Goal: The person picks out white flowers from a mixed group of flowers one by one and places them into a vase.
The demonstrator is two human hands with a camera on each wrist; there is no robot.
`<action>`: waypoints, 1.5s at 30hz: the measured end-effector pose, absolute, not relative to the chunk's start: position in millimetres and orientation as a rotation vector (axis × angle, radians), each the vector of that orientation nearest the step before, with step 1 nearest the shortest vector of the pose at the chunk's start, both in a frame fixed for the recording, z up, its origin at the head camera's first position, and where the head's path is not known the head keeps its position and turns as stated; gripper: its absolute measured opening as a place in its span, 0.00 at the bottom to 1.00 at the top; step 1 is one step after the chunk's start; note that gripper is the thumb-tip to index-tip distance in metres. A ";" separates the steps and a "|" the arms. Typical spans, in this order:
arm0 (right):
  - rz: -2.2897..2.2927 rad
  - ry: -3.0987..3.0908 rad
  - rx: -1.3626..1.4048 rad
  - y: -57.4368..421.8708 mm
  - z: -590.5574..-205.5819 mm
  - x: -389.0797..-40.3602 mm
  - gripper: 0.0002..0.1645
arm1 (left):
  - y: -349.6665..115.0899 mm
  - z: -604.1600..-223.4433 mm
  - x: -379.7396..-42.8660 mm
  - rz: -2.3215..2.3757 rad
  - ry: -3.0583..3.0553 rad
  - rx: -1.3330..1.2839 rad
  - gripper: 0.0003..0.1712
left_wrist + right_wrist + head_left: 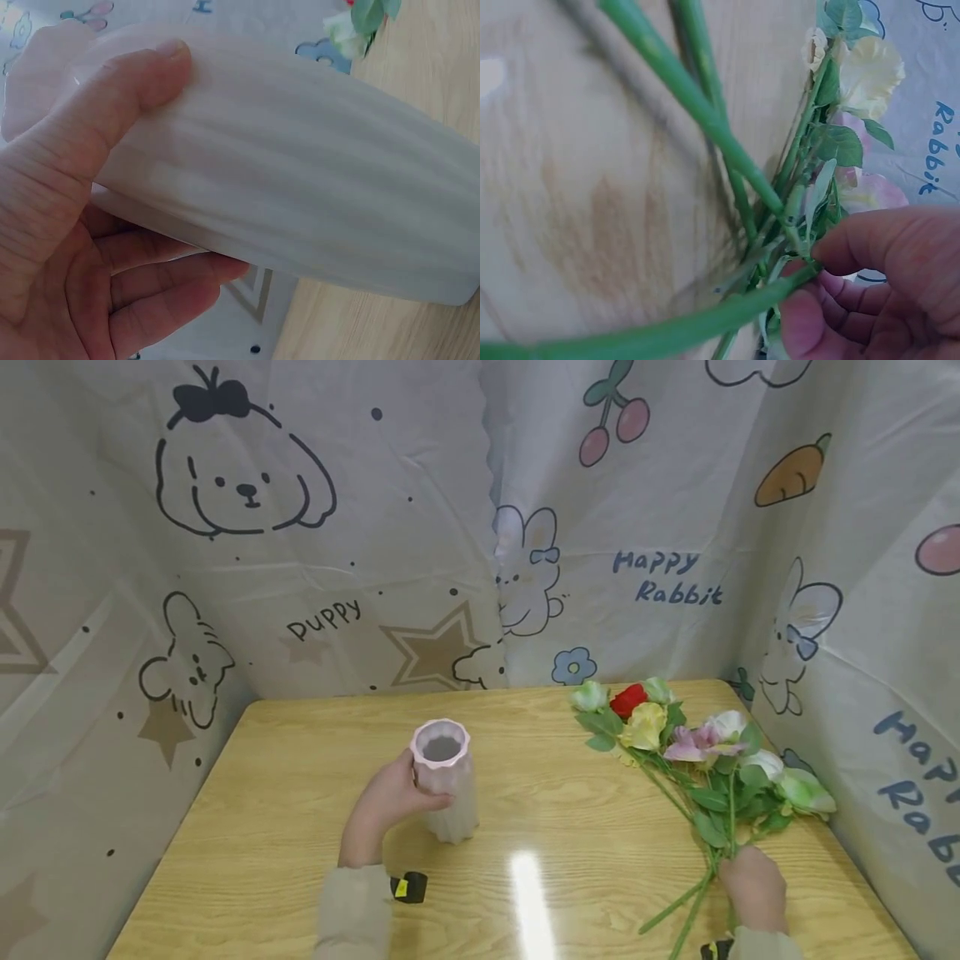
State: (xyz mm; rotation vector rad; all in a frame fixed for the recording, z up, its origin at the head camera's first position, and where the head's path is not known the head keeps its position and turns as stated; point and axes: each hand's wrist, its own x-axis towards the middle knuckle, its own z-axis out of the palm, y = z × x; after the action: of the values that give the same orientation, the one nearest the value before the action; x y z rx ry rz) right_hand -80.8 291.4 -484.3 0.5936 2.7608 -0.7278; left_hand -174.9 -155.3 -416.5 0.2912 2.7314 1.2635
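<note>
A pale pink-white vase [454, 810] with a scalloped rim and ribbed sides stands on the wooden table, its mouth facing up. My left hand [386, 802] grips it near the top, the thumb [142, 79] across the front and the other fingers round the far side. At the right lies a bunch of artificial flowers [705, 743] in red, yellow, pink, white and pale green. My right hand [753, 881] is at their crossed stems. In the right wrist view, thumb and forefinger pinch a green flower stem [727, 319]; other stems [705, 112] cross beside it.
The wooden table [300, 810] has patterned cloth [420, 552] hanging behind it and along both sides. Some flower heads reach the table's right edge, close to the cloth. Loose stem ends [678, 902] point toward the near edge.
</note>
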 end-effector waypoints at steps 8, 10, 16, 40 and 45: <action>-0.708 2.713 0.560 290.7 -478.1 -81.5 0.17 | -128.9 -415.9 -171.8 1.269 2.705 0.359 0.50; -0.699 2.702 0.560 291.1 -477.0 -81.7 0.16 | -124.2 -415.9 -171.9 1.257 2.703 0.371 0.50; -0.663 2.729 0.545 294.9 -472.4 -81.4 0.16 | -116.4 -414.2 -171.4 1.229 2.699 0.362 0.50; -0.722 3.108 0.477 252.5 -401.4 -120.9 0.15 | -119.1 -414.3 -180.6 1.211 2.741 0.309 0.51; -0.677 3.273 0.351 224.4 -382.3 -141.3 0.13 | -119.7 -416.4 -181.7 1.197 2.756 0.332 0.49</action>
State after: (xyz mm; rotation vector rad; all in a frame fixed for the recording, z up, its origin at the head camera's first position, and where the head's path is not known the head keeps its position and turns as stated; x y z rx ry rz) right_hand -141.3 224.4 -382.3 0.3514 3.2728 -0.6770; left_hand -181.7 -119.7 -416.4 0.3317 2.7556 1.1969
